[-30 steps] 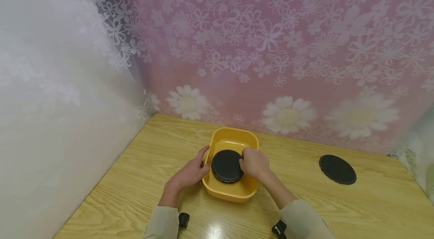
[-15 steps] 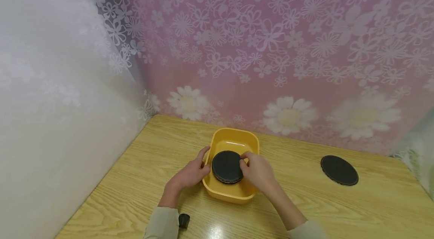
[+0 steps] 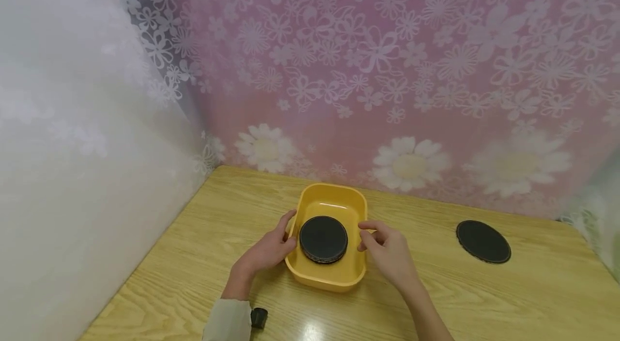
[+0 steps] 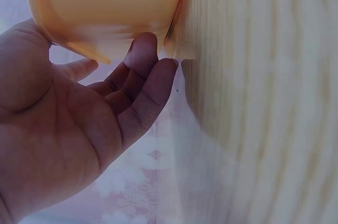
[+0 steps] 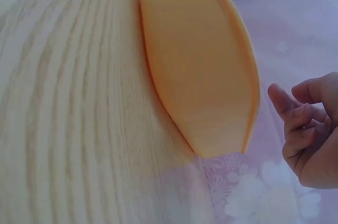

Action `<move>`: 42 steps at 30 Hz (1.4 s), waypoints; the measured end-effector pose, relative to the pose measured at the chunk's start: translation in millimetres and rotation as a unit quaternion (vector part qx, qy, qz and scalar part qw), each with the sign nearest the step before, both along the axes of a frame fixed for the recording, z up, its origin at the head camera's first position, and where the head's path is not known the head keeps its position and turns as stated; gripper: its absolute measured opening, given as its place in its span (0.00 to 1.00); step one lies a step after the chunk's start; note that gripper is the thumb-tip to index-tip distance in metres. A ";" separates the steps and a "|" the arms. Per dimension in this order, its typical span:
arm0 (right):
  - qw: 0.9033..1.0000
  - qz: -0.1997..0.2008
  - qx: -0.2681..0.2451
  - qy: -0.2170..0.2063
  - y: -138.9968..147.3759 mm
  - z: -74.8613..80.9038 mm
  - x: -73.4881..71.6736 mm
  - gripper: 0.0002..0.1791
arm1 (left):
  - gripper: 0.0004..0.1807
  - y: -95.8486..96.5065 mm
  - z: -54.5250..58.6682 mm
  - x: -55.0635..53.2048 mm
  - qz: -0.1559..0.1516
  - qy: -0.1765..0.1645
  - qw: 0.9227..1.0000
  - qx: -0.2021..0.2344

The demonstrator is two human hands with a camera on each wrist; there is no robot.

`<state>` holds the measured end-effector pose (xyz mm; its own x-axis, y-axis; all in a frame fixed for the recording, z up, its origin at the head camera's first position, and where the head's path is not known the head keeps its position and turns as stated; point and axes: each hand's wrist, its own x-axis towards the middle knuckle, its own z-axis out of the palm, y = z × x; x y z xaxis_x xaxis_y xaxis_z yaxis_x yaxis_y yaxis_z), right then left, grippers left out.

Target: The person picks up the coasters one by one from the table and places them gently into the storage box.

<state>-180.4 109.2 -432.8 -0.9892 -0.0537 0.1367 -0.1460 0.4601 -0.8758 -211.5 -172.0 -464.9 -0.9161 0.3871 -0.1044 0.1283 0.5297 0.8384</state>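
Note:
A stack of round black coasters (image 3: 323, 239) with stitched-looking edges lies inside the yellow plastic tub (image 3: 326, 283). My left hand (image 3: 265, 250) holds the tub's left side, thumb and index finger at the rim. In the left wrist view, its other fingers (image 4: 150, 94) are bent close to the outer wall. Beside the right rim is my right hand (image 3: 389, 255), fingers loosely bent and nothing between them. The right wrist view shows this hand (image 5: 314, 129) apart from the tub's wall (image 5: 200, 71).
Another round black coaster (image 3: 483, 241) lies flat on the wooden table (image 3: 194, 255), well to the right. A flowered pink curtain (image 3: 339, 131) hangs along the back edge. A pale wall covering (image 3: 97, 169) borders the left side.
My right hand has let go of the coaster stack's right edge and drawn back to the right, out to the tub's rim. My left hand and the coasters keep their places.

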 end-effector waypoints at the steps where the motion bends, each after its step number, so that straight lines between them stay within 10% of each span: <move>1: 1.000 -0.005 -0.007 -0.001 2.4 -0.1 1.4 0.10 | 0.37 0.4 -0.1 0.3 -0.001 0.000 1.000 0.003; 42: 0.995 -0.053 -0.058 -0.063 73.0 6.6 1.4 0.18 | 0.37 2.2 0.6 3.7 0.010 -0.008 1.000 0.009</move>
<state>-179.0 182.3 -426.2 -0.9981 0.0609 0.0101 0.0126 0.3620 -0.9321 -207.9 -169.8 -464.3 -0.9220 0.3706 -0.1118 0.1046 0.5167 0.8497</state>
